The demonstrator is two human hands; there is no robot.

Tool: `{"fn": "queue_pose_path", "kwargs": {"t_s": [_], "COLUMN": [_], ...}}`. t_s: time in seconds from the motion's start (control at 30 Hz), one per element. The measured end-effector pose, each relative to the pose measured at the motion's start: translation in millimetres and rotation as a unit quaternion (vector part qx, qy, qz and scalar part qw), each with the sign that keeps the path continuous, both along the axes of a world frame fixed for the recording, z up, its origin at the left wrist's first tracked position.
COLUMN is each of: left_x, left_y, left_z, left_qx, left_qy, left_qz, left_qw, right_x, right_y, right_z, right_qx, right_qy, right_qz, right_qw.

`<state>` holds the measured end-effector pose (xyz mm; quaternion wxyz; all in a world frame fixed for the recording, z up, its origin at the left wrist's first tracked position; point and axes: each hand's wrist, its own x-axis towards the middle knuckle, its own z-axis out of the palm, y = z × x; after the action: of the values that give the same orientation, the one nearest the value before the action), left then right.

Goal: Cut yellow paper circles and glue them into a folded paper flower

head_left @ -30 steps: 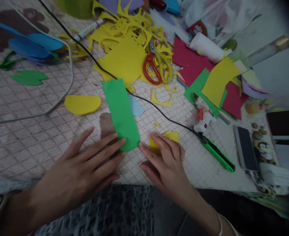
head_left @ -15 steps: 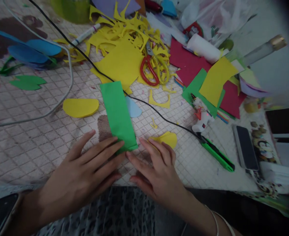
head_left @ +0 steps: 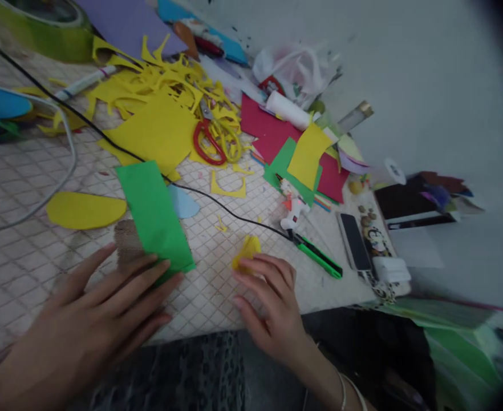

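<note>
Hands have drawn apart since the earlier frame. The left hand [head_left: 84, 314] lies flat, its fingertips [head_left: 166, 264] touching the near end of the green strip [head_left: 154, 214] on the grid mat [head_left: 24, 274]. The right hand [head_left: 268, 308] rests over a yellow scrap [head_left: 247, 253], not touching the strip. A yellow half-round [head_left: 84, 209] lies left of the strip; red scissors [head_left: 206, 142] sit farther off among yellow offcuts [head_left: 170, 74], and a green cutter [head_left: 320, 260] lies right of the scrap.

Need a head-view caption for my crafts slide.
Left hand at a green paper strip, right hand on a yellow paper scrap.
</note>
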<state>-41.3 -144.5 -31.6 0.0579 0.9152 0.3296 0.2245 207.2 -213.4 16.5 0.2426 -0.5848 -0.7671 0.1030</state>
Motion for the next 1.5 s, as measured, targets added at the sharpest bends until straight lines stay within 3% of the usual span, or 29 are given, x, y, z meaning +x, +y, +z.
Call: {"fn": "queue_pose_path", "kwargs": {"t_s": [0.2,0.43,0.6,0.7,0.8,0.93,1.07,1.2,1.37,1.5], "left_x": [10,-4,-20,-14,-3,6,11,6,-12,-14], "left_y": [8,9,14,13,7,-2,-11,-12,-5,4], "left_z": [8.3,6.1,-1.5,1.0,4.4,4.3,4.0,6.4,13.8,15.2], "left_qx": [0.065,0.000,0.027,0.053,0.060,0.039,-0.018,0.001,-0.011,-0.029], "left_qy": [0.061,-0.011,0.008,0.032,0.022,-0.011,-0.035,-0.013,-0.004,0.027], "left_qz": [-0.016,-0.012,-0.114,-0.157,-0.175,-0.156,-0.102,-0.123,-0.169,-0.182], "left_qw": [0.996,1.000,0.993,0.986,0.983,0.987,0.994,0.992,0.986,0.982], "right_x": [5,17,9,11,40,115,171,191,178,124], "right_y": [-19,-12,0,4,-1,-9,-21,-58,-113,-113], "right_z": [-4.1,-30.6,-37.2,-34.1,-27.3,-24.6,-29.4,-21.1,-0.8,6.4], "right_qx": [0.018,0.010,-0.010,0.047,0.107,0.101,0.032,-0.028,-0.109,-0.110], "right_qy": [0.044,-0.026,-0.043,-0.023,-0.030,-0.133,-0.168,-0.174,-0.174,-0.088], "right_qz": [-0.008,-0.039,-0.025,-0.033,-0.081,-0.209,-0.208,-0.203,-0.269,-0.222], "right_qw": [0.999,0.999,0.999,0.998,0.991,0.964,0.963,0.963,0.941,0.965]}}
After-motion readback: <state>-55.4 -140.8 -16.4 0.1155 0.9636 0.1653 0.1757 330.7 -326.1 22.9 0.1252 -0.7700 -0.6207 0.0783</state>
